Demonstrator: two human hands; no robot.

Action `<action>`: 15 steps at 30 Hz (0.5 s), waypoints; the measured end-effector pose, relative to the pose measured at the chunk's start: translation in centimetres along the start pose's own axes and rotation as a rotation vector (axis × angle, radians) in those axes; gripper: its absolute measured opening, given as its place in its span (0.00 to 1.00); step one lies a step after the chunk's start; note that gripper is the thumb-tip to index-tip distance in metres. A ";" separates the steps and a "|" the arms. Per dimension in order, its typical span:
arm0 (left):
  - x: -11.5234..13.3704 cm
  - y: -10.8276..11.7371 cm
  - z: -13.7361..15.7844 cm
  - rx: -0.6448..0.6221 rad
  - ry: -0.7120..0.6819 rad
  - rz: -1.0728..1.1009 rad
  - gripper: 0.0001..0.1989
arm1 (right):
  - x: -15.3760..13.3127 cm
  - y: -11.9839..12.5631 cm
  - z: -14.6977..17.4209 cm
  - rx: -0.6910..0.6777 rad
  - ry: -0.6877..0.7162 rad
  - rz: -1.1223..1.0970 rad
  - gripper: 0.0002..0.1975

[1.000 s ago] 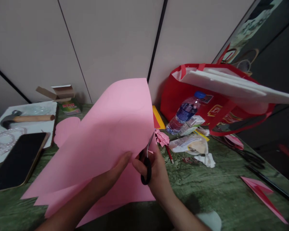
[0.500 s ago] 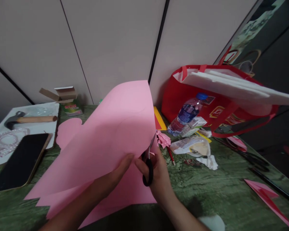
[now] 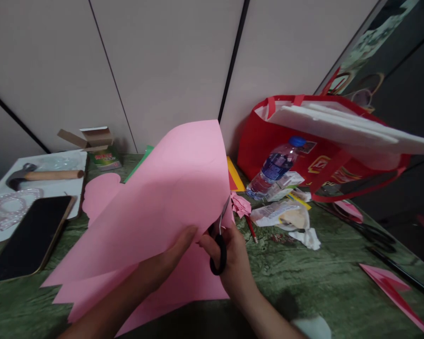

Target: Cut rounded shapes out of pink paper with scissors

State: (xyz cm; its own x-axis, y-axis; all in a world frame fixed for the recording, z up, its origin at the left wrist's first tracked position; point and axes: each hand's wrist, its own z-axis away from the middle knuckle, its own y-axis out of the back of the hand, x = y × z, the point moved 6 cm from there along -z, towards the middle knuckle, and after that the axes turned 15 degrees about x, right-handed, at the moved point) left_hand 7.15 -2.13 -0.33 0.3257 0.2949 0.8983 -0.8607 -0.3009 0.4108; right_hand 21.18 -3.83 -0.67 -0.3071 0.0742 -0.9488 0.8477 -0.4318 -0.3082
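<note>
A large pink paper sheet [image 3: 162, 202] curls up in front of me, over more pink sheets [image 3: 194, 278] lying on the table. My left hand [image 3: 182, 242] grips its lower edge, thumb on top and the other fingers hidden beneath. In my right hand [image 3: 233, 256] is a pair of scissors [image 3: 219, 249] with black handles, thumb through one loop. The blades point up and away, at the sheet's right edge, partly hidden by the paper. Crumpled pink paper [image 3: 240, 205] lies just beyond the blades.
Left are a hammer [image 3: 53, 174], a phone [image 3: 31, 235], a bead string [image 3: 14, 207] and an opened box [image 3: 106, 155]. To the right stand a water bottle [image 3: 273, 169] and a red bag [image 3: 261, 136]. A red pencil [image 3: 251, 229] and wrappers [image 3: 282, 214] lie near my right hand.
The curled sheet's lower left corner has shifted slightly right, and more of a green edge shows behind it. My right hand and the scissors have moved very slightly right.
</note>
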 end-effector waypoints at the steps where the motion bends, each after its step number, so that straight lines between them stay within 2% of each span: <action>1: 0.1 0.0 0.1 -0.006 0.008 -0.002 0.17 | 0.0 0.0 0.0 0.003 0.001 0.012 0.14; 9: 0.9 0.1 0.0 -0.026 -0.068 0.019 0.15 | 0.0 0.2 -0.2 0.004 0.050 0.049 0.13; 15: 0.9 0.2 -0.2 -0.020 -0.046 0.050 0.15 | 0.4 0.3 -0.3 0.015 -0.006 0.043 0.16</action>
State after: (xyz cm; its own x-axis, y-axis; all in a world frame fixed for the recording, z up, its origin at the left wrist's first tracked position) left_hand 7.21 -1.75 0.55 0.2996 0.2378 0.9240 -0.8839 -0.2954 0.3626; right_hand 21.43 -3.65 -1.13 -0.2735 0.0500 -0.9606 0.8536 -0.4476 -0.2664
